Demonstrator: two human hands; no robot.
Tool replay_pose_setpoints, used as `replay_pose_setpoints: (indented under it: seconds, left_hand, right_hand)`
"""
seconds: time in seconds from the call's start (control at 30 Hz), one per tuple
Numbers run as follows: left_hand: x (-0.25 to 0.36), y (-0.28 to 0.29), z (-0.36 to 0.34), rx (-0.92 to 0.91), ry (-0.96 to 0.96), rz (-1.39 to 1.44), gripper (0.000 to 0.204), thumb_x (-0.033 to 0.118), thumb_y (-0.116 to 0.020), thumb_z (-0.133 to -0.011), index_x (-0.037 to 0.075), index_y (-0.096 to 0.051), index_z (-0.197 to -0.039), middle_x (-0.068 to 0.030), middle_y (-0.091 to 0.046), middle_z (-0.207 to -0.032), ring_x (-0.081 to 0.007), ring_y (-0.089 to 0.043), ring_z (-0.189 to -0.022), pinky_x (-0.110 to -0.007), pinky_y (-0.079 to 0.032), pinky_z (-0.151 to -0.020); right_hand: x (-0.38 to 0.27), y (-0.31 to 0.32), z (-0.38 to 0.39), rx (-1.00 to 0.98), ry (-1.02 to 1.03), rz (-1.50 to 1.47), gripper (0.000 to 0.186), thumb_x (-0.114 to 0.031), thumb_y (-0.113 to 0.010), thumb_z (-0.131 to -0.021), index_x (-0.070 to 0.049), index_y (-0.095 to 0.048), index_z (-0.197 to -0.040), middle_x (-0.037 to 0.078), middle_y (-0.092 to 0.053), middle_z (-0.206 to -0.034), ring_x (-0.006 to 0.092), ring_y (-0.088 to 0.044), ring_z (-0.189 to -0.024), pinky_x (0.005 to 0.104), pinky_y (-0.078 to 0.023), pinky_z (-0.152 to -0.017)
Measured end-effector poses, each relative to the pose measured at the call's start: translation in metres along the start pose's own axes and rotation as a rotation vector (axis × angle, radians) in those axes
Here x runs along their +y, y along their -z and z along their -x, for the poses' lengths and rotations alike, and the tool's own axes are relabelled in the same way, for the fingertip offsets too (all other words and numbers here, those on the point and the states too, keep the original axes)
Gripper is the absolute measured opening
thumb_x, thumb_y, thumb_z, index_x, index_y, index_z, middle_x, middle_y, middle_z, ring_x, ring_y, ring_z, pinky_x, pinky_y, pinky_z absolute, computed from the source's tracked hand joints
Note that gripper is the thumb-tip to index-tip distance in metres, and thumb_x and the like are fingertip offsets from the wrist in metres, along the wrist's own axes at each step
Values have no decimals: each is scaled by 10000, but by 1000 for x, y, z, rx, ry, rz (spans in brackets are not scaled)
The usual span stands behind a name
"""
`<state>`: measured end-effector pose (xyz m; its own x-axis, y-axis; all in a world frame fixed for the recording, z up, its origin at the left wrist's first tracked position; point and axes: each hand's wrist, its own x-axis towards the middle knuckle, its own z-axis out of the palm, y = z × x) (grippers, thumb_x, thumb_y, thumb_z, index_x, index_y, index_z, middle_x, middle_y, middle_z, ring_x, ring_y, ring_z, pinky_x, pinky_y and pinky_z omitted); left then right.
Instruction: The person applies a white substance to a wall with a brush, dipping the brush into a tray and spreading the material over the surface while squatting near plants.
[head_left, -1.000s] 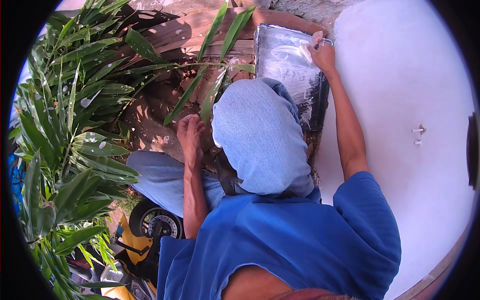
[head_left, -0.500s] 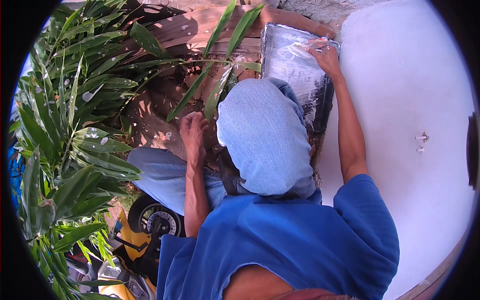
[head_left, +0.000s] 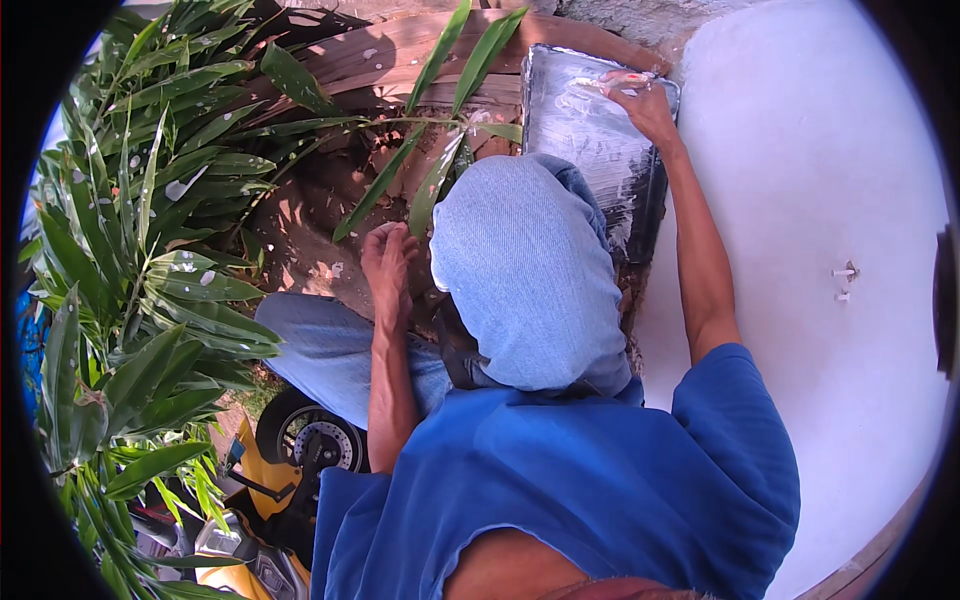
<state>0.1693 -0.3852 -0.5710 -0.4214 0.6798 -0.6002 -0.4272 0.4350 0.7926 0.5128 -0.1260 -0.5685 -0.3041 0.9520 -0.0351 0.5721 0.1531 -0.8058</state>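
My right hand is closed round what looks like a paintbrush, smeared white with a reddish part. It is over the far end of a black rectangular tray. Streaky white paint coats much of the tray's inside, leaving darker patches near my knee. My left hand rests near my left thigh with its fingers curled inward. Something whitish shows at those fingertips, too small to name. My raised knee in blue jeans hides the tray's near left part.
A white wall with two small pegs rises along my right. Leafy plants spotted with white crowd the left, one stem reaching across the soil. A curved brown border runs at the far side. A yellow motorbike stands at lower left.
My right hand has shifted slightly to the left over the tray, and the brush has moved with it. My left hand has stayed nearly where it was.
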Motion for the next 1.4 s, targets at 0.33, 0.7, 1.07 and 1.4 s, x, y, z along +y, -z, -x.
replay_pose_setpoints:
  seconds: [0.33,0.7,1.07,1.4]
  left_hand:
    - [8,-3,-2,35,-9,-70,241,203,-606,-837,11,-531,-963,-45,-566,-849,-114,-569,-723,-224,-464,-616]
    - [4,1,-3,13,-6,19,202,204,-587,-840,47,-534,-955,-15,-555,-842,-95,-543,-725,-235,-450,-631]
    - [51,8,18,-53,62,201,230,250,-602,-824,49,-554,-924,-40,-568,-827,-118,-554,-680,-218,-443,-559]
    - [107,113,120,-191,164,283,146,211,-619,-813,122,-531,-738,36,-473,-612,-59,-434,-493,-201,-343,-442]
  right_hand:
    - [-21,-7,-4,-244,-35,210,331,-307,-646,-768,-52,-652,-978,94,-655,-933,219,-609,-869,324,-446,-789]
    - [-41,-16,24,73,-465,-1170,279,-234,-566,-870,-56,-511,-1079,55,-600,-1010,164,-583,-916,298,-464,-792]
    - [-269,-34,-65,-210,-111,-1346,225,-14,-591,-801,-18,-560,-1024,69,-617,-928,158,-600,-815,297,-498,-742]
    - [-532,11,-135,198,862,-314,191,-59,-642,-768,7,-617,-946,65,-645,-804,174,-626,-694,285,-520,-647]
